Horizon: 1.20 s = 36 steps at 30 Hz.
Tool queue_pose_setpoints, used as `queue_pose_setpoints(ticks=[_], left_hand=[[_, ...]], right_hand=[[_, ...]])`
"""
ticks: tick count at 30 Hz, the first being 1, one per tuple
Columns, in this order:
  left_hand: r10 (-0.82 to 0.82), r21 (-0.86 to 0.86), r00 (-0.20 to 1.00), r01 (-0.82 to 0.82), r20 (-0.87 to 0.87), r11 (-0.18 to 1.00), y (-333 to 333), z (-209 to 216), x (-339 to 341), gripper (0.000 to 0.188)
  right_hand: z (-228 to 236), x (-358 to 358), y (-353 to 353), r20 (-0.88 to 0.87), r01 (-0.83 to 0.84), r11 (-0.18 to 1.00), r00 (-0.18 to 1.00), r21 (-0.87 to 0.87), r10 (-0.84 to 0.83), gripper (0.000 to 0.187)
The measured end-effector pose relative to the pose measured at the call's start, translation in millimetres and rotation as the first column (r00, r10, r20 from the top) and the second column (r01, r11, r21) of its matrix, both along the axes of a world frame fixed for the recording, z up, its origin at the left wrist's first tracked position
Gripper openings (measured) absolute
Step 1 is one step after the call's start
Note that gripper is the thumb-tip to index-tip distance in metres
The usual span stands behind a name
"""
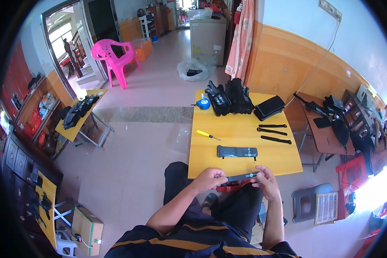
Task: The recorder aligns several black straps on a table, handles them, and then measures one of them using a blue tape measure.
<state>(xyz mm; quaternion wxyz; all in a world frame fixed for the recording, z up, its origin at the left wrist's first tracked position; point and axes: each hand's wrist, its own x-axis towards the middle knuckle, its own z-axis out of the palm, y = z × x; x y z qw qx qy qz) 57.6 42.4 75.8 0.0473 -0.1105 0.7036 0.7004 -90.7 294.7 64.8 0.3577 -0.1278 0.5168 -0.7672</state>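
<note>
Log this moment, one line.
left hand: holding black strip | right hand: at its right end | table: yellow screwdriver, blue tape measure

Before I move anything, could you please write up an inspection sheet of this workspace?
Surface: yellow table, partly covered.
Job's things: dark strip, held up; flat dark case lying just beyond.
Clutter: yellow-handled screwdriver, three black straps, blue tape measure; black bundles toward the far edge.
Hands: left hand pinches the strip's left end; right hand is at its right end, firmness of grip unclear.
Cables: pale cable on the wall at right.
Surroundings: pink chair, patterned curtain and grey appliance beyond the table.
</note>
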Motion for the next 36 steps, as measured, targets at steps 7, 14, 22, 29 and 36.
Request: queue_pose_setpoints(ticks=[7,14,22,29,36], left_hand=[[0.011,-0.168,1.000,-0.013,-0.014,0.986,-4,5,-19,0.015],[0.206,0.037,0.978,-0.204,-0.042,0.978,-7,-12,-11,0.017],[0.316,0.027,0.948,-0.315,-0.047,0.949,-17,-40,-21,0.020],[0.447,0.036,0.895,-0.447,0.011,0.894,-31,-42,-38,0.022],[0.496,-0.286,0.863,-0.502,-0.100,0.816,-33,-58,-63,0.021]], right_hand=[[-23,-18,-7,-0.244,0.117,0.957,0.968,0.266,-0.050,0.012],[-25,-25,0,-0.337,0.222,0.937,0.933,0.269,-0.124,0.004],[-22,-36,-1,-0.516,0.297,0.900,0.851,0.318,-0.098,0.033],[-28,-52,-14,-0.327,0.222,0.909,0.940,0.352,-0.103,0.019],[-32,-65,-18,-0.369,0.255,0.868,0.925,0.425,-0.091,0.019]])
